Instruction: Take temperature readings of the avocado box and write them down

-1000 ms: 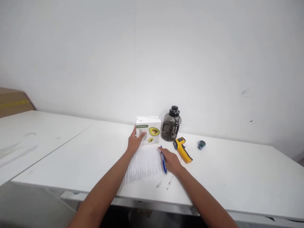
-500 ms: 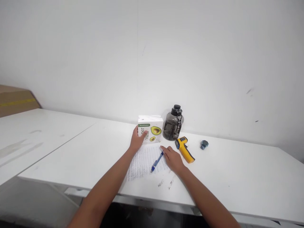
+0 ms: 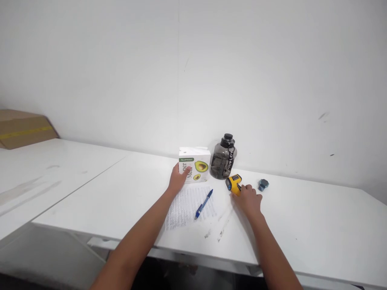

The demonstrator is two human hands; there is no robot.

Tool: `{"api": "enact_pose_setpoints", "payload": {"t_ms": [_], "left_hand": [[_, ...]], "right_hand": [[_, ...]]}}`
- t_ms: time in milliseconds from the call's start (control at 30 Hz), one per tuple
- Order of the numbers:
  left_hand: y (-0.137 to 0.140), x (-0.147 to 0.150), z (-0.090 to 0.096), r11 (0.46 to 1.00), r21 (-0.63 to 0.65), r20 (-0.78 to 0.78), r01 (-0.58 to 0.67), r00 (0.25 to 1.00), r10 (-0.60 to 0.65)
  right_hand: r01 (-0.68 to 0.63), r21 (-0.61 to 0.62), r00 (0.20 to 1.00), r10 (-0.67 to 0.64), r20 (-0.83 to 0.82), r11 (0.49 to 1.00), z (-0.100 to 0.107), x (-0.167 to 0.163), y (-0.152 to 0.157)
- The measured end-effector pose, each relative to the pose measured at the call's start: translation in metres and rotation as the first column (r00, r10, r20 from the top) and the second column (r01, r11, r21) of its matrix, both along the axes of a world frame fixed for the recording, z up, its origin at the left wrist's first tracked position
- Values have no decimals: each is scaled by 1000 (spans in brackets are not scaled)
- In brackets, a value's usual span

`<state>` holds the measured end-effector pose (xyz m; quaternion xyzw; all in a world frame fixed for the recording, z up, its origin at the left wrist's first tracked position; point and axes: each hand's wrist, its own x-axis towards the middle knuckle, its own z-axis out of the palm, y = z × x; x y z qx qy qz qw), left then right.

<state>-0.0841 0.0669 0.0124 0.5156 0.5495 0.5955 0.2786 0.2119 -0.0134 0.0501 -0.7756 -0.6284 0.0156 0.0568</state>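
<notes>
My left hand [image 3: 177, 178] is closed on the left side of a white box [image 3: 199, 172] printed with avocados, which stands upright near the wall. On the right, my right hand [image 3: 250, 201] wraps over the handle of a yellow and black infrared thermometer [image 3: 234, 183] lying on the table. The handle is mostly hidden under my fingers. A blue pen [image 3: 203, 204] lies slanted on a sheet of paper covered in writing [image 3: 184, 207], between my forearms.
A dark see-through water jug [image 3: 222, 159] stands against the wall, just right of the box. Farther right lies a small blue-green watch-like item [image 3: 263, 185]. A cardboard box [image 3: 26, 127] sits at the far left of the white table [image 3: 99, 193].
My right hand has left the pen's upper end and moved right onto the thermometer's handle. The pen stays on the paper. My left hand keeps hold of the box.
</notes>
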Motion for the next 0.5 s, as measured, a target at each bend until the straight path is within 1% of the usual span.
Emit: {"api": "enact_pose_setpoints", "payload": {"t_ms": [100, 200, 367, 467, 500], "left_hand": [[-3, 1, 4, 999, -35, 16, 20, 1000, -19], [-4, 2, 6, 998, -55, 19, -11, 1000, 12], [-4, 2, 6, 996, -74, -1, -48, 999, 48], [-6, 2, 7, 994, -92, 37, -60, 997, 63], [-7, 2, 8, 993, -96, 56, -62, 996, 68]], "right_hand": [[21, -103, 995, -31, -96, 994, 1, 4, 4], [30, -124, 961, -62, -269, 992, -2, 8, 10], [102, -25, 859, -101, -502, 994, -11, 17, 19], [142, 52, 797, -83, -598, 988, -16, 18, 21], [160, 91, 764, -64, -642, 983, -16, 17, 20]]}}
